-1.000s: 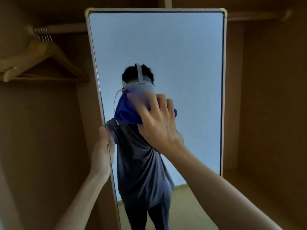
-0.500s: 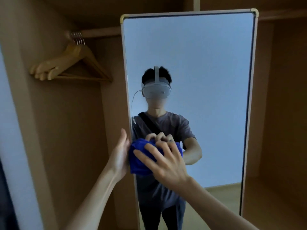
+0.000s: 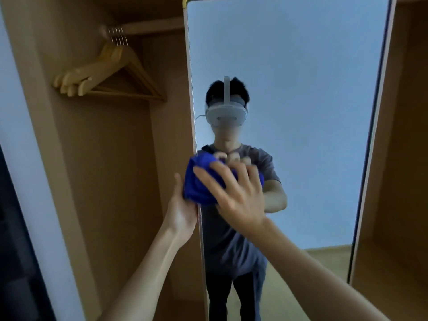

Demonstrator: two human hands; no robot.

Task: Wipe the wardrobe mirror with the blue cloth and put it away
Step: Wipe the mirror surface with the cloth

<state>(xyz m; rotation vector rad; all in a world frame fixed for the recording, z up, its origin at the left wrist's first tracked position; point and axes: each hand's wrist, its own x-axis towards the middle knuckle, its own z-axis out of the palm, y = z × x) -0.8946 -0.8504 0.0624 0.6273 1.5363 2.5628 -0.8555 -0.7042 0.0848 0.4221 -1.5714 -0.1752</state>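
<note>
The tall wardrobe mirror point(image 3: 301, 66) fills the middle and right of the head view, framed in pale trim. A bunched blue cloth point(image 3: 199, 184) is pressed against the glass near the mirror's left edge. My right hand point(image 3: 234, 195) lies spread over the cloth and holds it to the glass; it is blurred by motion. My left hand point(image 3: 183, 209) grips the mirror's left edge just below and beside the cloth. The glass shows the reflection of a person with a headset.
Several wooden hangers point(image 3: 108, 75) hang from a rail point(image 3: 150, 25) in the open wardrobe compartment at left. A wooden side panel point(image 3: 405, 135) stands right of the mirror, with a shelf floor point(image 3: 389, 262) below it. A pale wall strip point(image 3: 18, 135) is at far left.
My right hand brought the cloth down from head height to chest height near the mirror's left edge, then slightly up. The view shifted left and closer. My left hand stayed on the edge.
</note>
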